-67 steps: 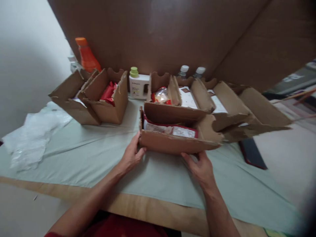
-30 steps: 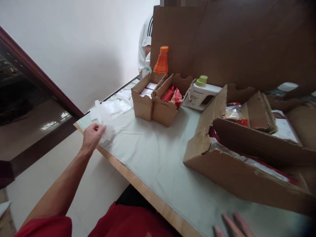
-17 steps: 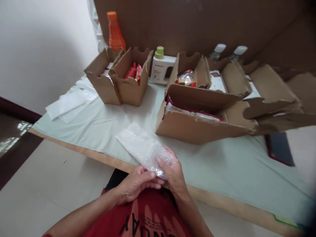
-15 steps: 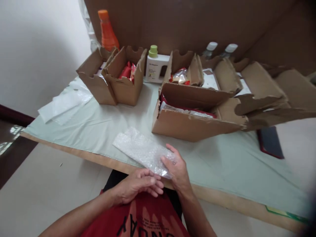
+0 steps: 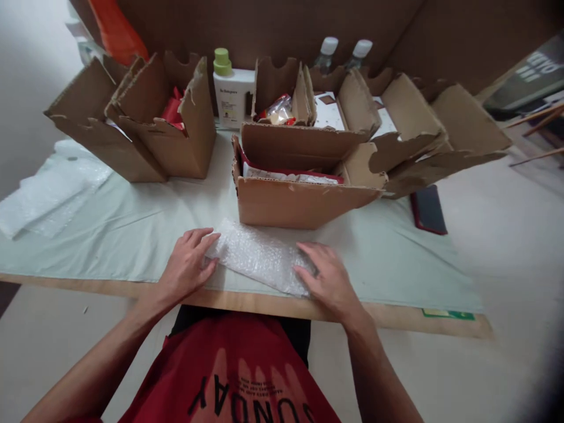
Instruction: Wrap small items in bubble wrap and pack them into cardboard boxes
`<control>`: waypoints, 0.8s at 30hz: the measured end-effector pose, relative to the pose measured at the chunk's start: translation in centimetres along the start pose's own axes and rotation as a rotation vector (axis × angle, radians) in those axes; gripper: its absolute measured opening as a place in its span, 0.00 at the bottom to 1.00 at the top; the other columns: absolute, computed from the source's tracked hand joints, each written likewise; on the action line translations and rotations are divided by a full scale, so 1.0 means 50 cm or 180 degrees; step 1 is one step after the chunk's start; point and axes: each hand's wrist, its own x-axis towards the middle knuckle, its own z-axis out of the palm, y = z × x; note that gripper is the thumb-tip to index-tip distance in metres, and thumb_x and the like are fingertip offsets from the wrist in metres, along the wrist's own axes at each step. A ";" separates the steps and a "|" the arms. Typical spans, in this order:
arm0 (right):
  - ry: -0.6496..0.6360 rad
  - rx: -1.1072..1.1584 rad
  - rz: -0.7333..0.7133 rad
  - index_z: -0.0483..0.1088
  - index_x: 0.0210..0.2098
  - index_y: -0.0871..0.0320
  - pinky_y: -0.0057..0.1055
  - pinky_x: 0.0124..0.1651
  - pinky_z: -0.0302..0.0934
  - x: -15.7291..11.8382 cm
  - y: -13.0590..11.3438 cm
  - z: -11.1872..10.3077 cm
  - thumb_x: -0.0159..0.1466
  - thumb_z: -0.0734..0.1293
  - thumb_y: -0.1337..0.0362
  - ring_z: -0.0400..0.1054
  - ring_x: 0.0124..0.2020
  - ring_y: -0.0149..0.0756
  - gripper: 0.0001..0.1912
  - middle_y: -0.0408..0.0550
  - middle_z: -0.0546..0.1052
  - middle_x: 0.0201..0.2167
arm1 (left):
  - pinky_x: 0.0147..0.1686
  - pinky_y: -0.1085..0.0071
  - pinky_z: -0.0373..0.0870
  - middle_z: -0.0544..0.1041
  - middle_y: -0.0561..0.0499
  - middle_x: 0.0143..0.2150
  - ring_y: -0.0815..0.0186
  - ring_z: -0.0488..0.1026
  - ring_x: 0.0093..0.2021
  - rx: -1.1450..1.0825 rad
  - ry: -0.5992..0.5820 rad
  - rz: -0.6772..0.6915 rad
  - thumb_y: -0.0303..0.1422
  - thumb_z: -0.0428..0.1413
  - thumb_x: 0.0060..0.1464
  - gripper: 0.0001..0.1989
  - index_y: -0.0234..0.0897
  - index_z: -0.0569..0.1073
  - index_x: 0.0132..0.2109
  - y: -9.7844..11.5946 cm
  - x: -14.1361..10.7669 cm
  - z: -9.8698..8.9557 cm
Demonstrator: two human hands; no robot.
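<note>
A flat piece of bubble wrap (image 5: 259, 255) lies on the pale green cloth near the table's front edge. At its left end is my left hand (image 5: 189, 261), fingers apart and curved, the tips beside or just touching the wrap. My right hand (image 5: 326, 273) rests at the right end, its thumb and fingers spread over the wrap's edge. Just behind the wrap stands a long cardboard box (image 5: 304, 202) with a dark red and white item (image 5: 291, 176) inside.
Two cardboard boxes (image 5: 189, 147) stand at the left, more bubble wrap (image 5: 48, 188) beside them. Behind are a white bottle (image 5: 231, 97) with a green cap, an orange bottle (image 5: 117, 32) and further boxes (image 5: 409, 114). A dark flat object (image 5: 428, 210) lies at the right.
My left hand has moved from near my body to the wrap's left end. The wrap now lies flatter, and my right hand has loosened at its right end. The view has shifted right.
</note>
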 end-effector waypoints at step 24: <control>-0.0421 -0.0120 -0.0988 0.71 0.43 0.56 0.39 0.47 0.58 -0.027 -0.074 -0.050 0.69 0.65 0.71 0.68 0.40 0.41 0.06 0.47 0.78 0.37 | 0.52 0.59 0.70 0.81 0.48 0.43 0.54 0.78 0.46 -0.0451 -0.1868 0.0112 0.38 0.59 0.54 0.13 0.43 0.79 0.46 0.017 0.098 -0.065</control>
